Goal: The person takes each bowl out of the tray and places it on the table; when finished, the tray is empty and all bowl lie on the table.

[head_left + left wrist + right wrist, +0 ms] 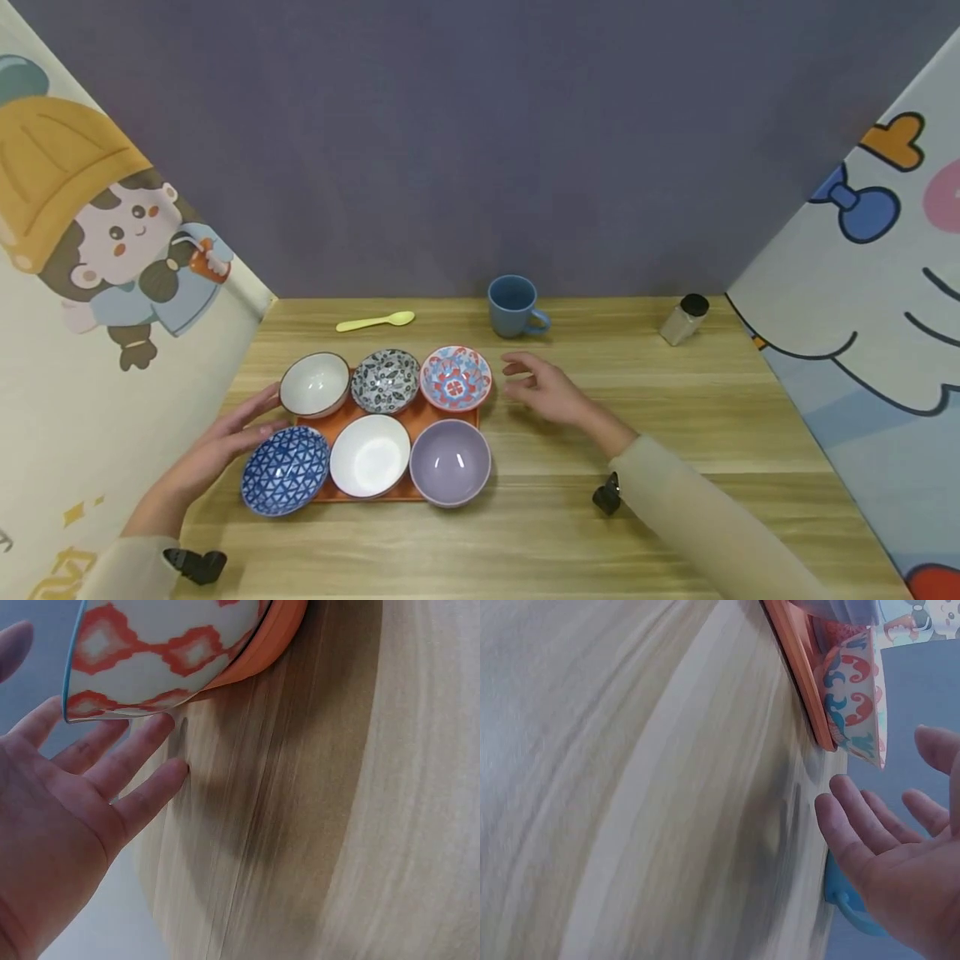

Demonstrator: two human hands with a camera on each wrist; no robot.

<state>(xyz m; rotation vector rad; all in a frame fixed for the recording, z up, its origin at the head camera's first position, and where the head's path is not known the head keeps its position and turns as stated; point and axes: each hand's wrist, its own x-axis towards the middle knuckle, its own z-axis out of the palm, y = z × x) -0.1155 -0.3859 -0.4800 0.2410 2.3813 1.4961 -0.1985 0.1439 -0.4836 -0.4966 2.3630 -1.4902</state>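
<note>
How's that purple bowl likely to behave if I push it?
The purple bowl is probably stiff and breakable, since it looks ceramic. Its surface may be slippery, given the glossy highlights inside. It might tip if pressed on its wide rim, which overhangs the orange tray.

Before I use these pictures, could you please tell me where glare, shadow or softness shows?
Head view: two small highlights glint inside the purple bowl; left wrist view: a dark, soft-edged shadow falls on the tabletop below the orange-patterned bowl; right wrist view: pale haze washes the tabletop's grain at the left edge, with blurry shadows beside the right hand.
</note>
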